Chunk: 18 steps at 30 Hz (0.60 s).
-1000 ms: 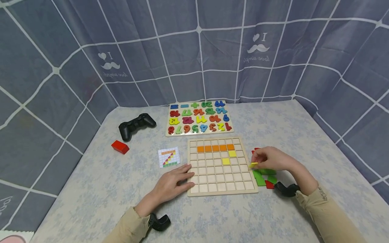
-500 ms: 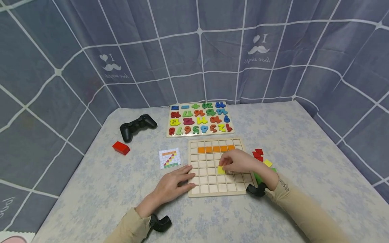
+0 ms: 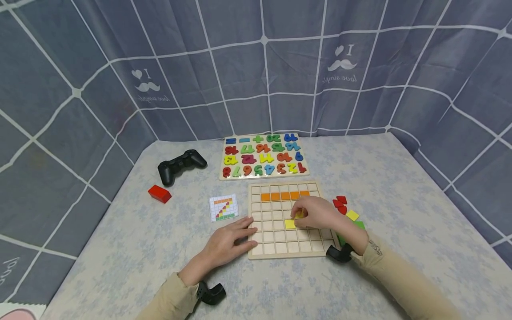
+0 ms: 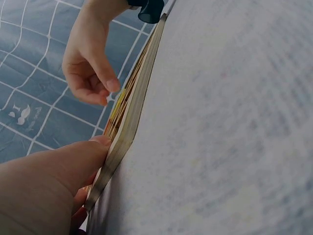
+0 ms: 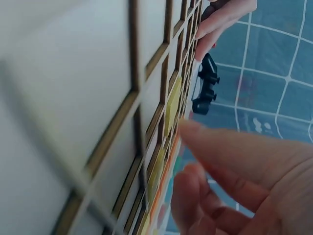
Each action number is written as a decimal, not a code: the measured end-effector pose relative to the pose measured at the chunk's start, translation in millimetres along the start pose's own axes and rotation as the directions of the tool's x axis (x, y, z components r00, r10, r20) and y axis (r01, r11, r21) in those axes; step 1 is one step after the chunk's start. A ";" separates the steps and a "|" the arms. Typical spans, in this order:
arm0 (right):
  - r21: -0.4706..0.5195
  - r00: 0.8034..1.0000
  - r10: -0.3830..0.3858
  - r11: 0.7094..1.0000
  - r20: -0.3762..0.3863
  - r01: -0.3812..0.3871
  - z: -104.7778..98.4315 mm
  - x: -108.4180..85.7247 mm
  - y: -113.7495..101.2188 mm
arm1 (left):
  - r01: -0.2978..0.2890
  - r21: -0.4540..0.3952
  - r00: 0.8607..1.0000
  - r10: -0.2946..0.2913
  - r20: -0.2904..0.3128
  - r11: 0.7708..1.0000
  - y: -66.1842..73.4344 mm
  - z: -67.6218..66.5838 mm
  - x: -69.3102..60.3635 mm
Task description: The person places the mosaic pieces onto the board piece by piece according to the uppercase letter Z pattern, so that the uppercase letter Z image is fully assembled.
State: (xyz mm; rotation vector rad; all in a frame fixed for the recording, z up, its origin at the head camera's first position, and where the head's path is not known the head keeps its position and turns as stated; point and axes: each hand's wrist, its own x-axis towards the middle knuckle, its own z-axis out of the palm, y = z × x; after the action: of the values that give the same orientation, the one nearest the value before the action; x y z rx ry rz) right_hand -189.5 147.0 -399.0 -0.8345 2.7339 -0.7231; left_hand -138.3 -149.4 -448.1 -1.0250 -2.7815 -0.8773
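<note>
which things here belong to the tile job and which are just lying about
Likely in use: wooden grid board, orange tiles, yellow tiles, red tiles, green tiles, pattern card

Apparently lying about: black game controller, red block, wooden number puzzle

A loose beige left sleeve [image 3: 170,298], softly creased, ends at the wrist; the matching right sleeve [image 3: 404,281] bears dark lettering [image 3: 375,245] near its cuff, too small to read. A black, curved left wrist device [image 3: 213,294] and a similar right wrist device [image 3: 339,254] sit below bare hands [image 3: 225,243].
</note>
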 end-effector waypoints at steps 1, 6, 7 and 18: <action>0.017 1.000 -0.001 1.000 0.002 0.001 -1.2 -2.6 1.8 | -0.001 0.002 1.000 0.001 -0.001 1.000 0.1 -0.1 0.1; 0.133 1.000 0.006 0.991 0.022 -0.009 -12.0 -18.9 11.9 | 0.001 0.005 1.000 -0.001 -0.003 1.000 0.4 -0.1 0.4; 0.156 1.000 0.011 0.988 0.029 -0.015 -14.7 -22.3 14.7 | 0.001 0.004 1.000 -0.001 -0.004 1.000 0.4 -0.1 0.4; 0.304 0.998 0.021 0.952 0.054 -0.036 -38.1 -54.6 56.3 | -0.014 -0.005 1.000 0.014 -0.013 1.000 0.1 -0.2 -0.6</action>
State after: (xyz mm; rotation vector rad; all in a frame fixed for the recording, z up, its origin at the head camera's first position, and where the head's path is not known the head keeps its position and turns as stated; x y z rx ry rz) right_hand -183.2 233.7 -392.4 -0.7300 2.4938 -1.0682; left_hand -137.8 -149.8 -448.0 -1.0341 -2.7597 -0.8864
